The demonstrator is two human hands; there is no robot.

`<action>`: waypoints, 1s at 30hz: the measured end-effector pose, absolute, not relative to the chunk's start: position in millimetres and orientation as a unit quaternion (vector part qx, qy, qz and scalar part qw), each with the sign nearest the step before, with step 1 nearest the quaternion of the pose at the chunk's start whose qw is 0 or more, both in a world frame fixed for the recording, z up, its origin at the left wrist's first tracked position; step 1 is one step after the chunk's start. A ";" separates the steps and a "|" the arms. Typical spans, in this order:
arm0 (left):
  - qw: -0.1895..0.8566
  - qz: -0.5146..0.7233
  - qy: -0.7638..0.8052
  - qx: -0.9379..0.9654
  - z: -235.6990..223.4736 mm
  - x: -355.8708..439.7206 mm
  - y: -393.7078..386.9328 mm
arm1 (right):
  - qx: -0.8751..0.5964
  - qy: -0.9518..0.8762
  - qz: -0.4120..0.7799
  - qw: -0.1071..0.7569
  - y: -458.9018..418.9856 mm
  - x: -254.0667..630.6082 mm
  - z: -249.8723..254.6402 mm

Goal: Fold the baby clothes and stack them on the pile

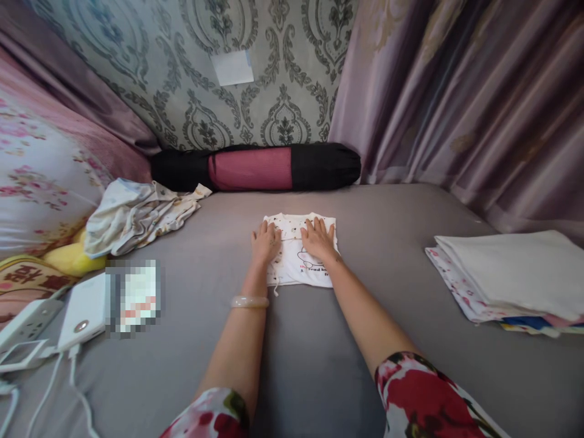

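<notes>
White garment, folded into a small, roughly rectangular shape with dark specks and a printed drawing, lies on a gray sheet. Across the garment's left side rests the left hand, palm down with its fingers wide apart; the right hand lies equally flat and wide on the garment's right side. Beyond the garment sits a black-and-pink roll. Left of the garment and farther off is a crumpled cloth; well right of the garment lies a stack of folded cloths.
</notes>
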State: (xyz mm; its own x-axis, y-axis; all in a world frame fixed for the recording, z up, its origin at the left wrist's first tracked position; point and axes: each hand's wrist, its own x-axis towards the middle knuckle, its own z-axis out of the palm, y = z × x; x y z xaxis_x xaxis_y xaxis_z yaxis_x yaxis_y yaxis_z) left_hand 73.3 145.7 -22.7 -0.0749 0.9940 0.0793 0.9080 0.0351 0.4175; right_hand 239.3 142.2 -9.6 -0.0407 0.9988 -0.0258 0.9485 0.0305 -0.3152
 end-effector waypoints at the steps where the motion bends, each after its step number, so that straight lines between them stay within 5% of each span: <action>1: 0.139 0.200 0.708 0.663 -22.0 68.9 148.1 | -0.678 -0.712 0.152 0.104 144.5 243.2 -5.8; 7: 0.189 0.247 0.741 0.595 -10.4 20.6 140.9 | -0.728 -0.618 0.188 0.229 152.1 303.0 15.9; 16: 0.145 0.121 0.769 0.611 -2.1 10.4 110.4 | -0.774 -0.573 0.243 0.113 122.6 333.2 6.1; 30: 0.165 0.182 0.789 0.563 -2.8 21.0 106.5 | -0.762 -0.626 0.115 0.121 88.5 306.5 11.9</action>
